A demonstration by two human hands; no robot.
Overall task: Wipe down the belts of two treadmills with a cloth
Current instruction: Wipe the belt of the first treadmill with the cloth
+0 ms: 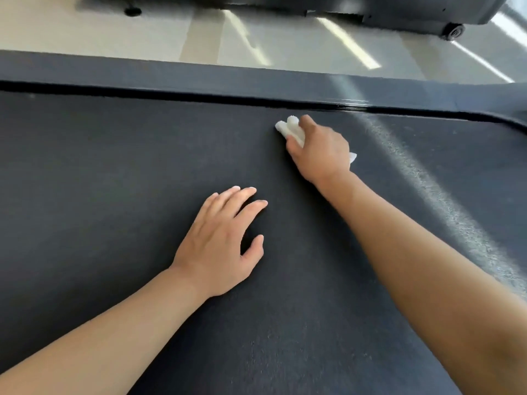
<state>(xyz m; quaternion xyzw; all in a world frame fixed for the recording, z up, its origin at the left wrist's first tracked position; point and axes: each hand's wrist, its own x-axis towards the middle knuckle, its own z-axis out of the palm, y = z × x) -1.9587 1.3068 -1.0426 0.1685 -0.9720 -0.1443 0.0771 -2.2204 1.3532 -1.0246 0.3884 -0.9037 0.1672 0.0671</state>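
- Dark, finely textured rubber treadmill belt (114, 172) fills most of our view; it runs left to right, bounded at the far side by a smooth dark grey side rail (199, 75).
- Small white crumpled cloth (291, 129) sits on the belt near the far edge, just short of the rail gap.
- Right hand (319, 149) presses down on the cloth, fingers curled over it, a corner poking out by the wrist.
- Left hand (219, 240) lies flat on the belt, fingers straight and slightly spread, holding nothing; the two hands are well apart.
- Progress, as we judge it: wiping of this belt is under way. No wiped streak shows, so we cannot tell how much is covered.
- A second dark machine base with a small black wheel (453, 32) stands across the pale glossy floor (142, 38), possibly the other treadmill; its belt is out of view.
- No brand, label or writing readable anywhere.
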